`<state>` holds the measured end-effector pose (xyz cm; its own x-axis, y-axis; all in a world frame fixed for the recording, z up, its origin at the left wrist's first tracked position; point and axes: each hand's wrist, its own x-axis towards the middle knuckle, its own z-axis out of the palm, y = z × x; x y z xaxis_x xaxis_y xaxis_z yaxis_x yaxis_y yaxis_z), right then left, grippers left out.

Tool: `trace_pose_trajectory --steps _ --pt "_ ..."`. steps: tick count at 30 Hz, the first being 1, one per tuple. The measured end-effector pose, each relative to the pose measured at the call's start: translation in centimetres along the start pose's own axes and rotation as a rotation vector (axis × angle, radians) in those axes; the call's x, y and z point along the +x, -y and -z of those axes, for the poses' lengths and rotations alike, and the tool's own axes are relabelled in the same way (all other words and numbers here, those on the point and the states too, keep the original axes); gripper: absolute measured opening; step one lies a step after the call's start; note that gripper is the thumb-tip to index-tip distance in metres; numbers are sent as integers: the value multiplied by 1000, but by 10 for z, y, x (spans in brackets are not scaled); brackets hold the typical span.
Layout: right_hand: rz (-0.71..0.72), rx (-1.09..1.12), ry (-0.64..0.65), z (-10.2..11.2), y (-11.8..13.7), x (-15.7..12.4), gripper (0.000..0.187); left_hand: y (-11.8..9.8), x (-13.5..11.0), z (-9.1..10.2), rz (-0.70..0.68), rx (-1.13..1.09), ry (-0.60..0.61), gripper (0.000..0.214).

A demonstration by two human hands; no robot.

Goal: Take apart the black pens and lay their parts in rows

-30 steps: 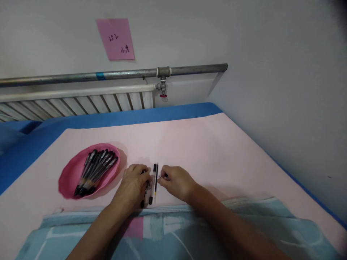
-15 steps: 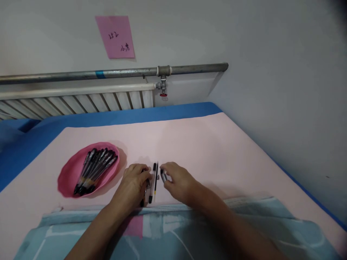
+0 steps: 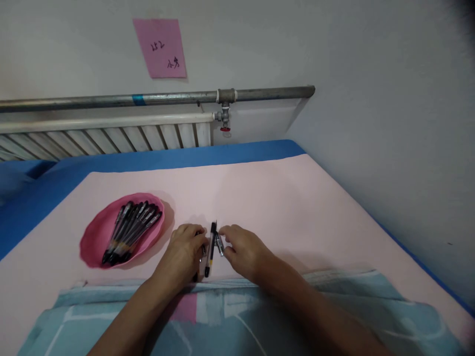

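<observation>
Right hand (image 3: 243,249) moved in since 0.5 s ago, pinching part (image 3: 220,245) beside pen (image 3: 211,249). Left hand (image 3: 184,248) curled at pen, grip unclear. I'd align part with barrel, press gently.

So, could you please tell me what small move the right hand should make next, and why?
Probably bring the small piece pinched in the right hand onto the pen beside it: they nearly touch, and the left hand rests at its other side.
</observation>
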<state>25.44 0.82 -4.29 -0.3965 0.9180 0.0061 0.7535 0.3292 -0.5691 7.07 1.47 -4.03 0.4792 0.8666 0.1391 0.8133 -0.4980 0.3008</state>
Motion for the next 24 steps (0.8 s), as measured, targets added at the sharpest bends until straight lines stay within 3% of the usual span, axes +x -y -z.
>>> trace_pose_trajectory --steps 5,16,24 --pt "30 -1 4 2 2 0 21 0 0 -1 -1 -18 -18 32" --pt "-98 -20 6 -8 3 4 14 0 -1 0 12 -30 28 31" --pt "-112 -42 -29 -18 6 7 13 0 -1 0 -1 -33 28 32"
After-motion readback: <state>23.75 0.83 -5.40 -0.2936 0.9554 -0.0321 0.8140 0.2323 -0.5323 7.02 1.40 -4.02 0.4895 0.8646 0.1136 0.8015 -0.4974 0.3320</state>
